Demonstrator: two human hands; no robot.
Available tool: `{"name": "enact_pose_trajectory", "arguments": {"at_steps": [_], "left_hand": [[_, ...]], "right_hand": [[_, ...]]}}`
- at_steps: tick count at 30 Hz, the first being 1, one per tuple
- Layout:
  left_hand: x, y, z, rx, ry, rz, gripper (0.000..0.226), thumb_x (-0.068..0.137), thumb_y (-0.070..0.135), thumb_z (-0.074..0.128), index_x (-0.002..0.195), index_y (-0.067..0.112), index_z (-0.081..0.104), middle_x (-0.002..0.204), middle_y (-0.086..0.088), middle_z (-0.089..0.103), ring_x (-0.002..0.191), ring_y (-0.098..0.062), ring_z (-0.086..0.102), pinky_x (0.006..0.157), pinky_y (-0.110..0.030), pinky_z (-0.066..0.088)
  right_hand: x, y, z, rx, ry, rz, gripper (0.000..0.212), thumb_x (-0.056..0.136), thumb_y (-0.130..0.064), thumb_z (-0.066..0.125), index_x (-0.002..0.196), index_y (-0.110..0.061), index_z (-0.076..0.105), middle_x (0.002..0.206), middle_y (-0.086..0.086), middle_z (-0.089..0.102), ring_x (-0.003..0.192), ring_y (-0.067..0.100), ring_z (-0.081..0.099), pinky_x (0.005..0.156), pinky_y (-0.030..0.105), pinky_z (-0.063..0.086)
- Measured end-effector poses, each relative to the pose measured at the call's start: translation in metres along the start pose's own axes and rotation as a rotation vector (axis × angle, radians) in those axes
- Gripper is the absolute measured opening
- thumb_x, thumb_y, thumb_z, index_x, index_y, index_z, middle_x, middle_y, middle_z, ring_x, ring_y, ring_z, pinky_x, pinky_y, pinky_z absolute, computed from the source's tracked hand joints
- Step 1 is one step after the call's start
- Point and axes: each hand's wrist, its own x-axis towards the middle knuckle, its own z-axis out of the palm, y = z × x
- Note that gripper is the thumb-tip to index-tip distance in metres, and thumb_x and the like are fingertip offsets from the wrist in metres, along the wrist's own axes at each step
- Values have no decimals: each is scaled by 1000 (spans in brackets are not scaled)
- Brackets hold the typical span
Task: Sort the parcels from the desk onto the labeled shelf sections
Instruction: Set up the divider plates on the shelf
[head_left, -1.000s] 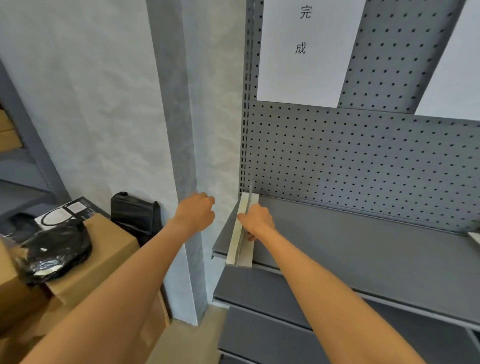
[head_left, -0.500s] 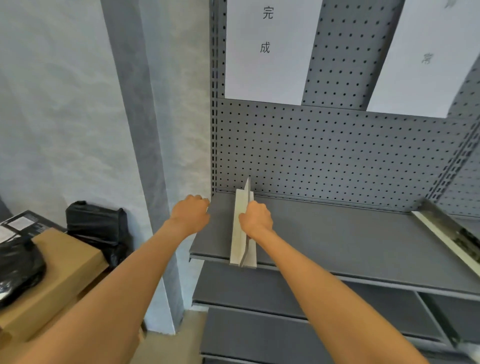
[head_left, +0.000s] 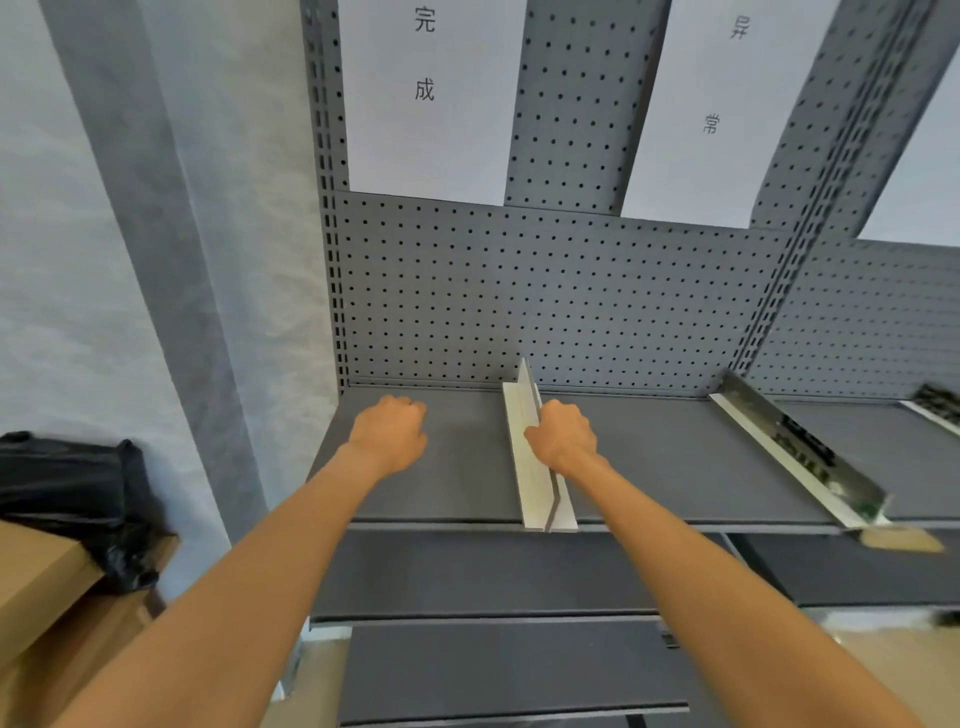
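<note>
Divider (head_left: 531, 457): long axis front-to-back on shelf (head_left: 675, 467), right hand (head_left: 561, 439) fingers clasping it; left hand (head_left: 390, 434) clenched, holding nothing, well left.

a grey metal shelf (head_left: 649, 467) with a pegboard back (head_left: 545, 291) runs across the view, lower shelves stepping out below it. a white t-shaped divider (head_left: 530, 467) stands upright on the top shelf, running from the back panel to the front edge. a second divider (head_left: 789, 447) lies further right at a slant. two white paper labels hang on the pegboard: the left label (head_left: 426, 104) reads 完成, the right label (head_left: 717, 114) reads 异常
</note>
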Motion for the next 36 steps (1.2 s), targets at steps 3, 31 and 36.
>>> {"name": "enact_pose_trajectory", "arguments": {"at_steps": [3, 31, 36], "left_hand": [[3, 5, 2, -7, 1, 9, 36, 97, 22, 43, 129, 6, 49, 124, -13, 53, 119, -30, 45, 86, -40, 48], [12, 1, 10, 35, -30, -63, 36, 97, 22, 43, 129, 9, 49, 126, -10, 55, 118, -28, 46, 84, -38, 47], [11, -13, -7, 46, -7, -115, 36, 96, 23, 44, 130, 10, 48, 127, -9, 55, 117, -28, 50, 85, -37, 45]], "right_hand": [[4, 12, -3, -7, 7, 11, 35, 93, -10, 48, 65, -14, 28, 68, 1, 37, 72, 25, 48, 45, 25, 30], [21, 16, -9, -147, -60, -1, 27, 92, -22, 52, 69, -13, 40, 71, 1, 47, 70, 22, 53, 47, 23, 35], [23, -1, -25, -177, 36, -150, 16, 95, -20, 50, 97, -5, 54, 87, 7, 54, 80, 26, 52, 56, 29, 39]]}}
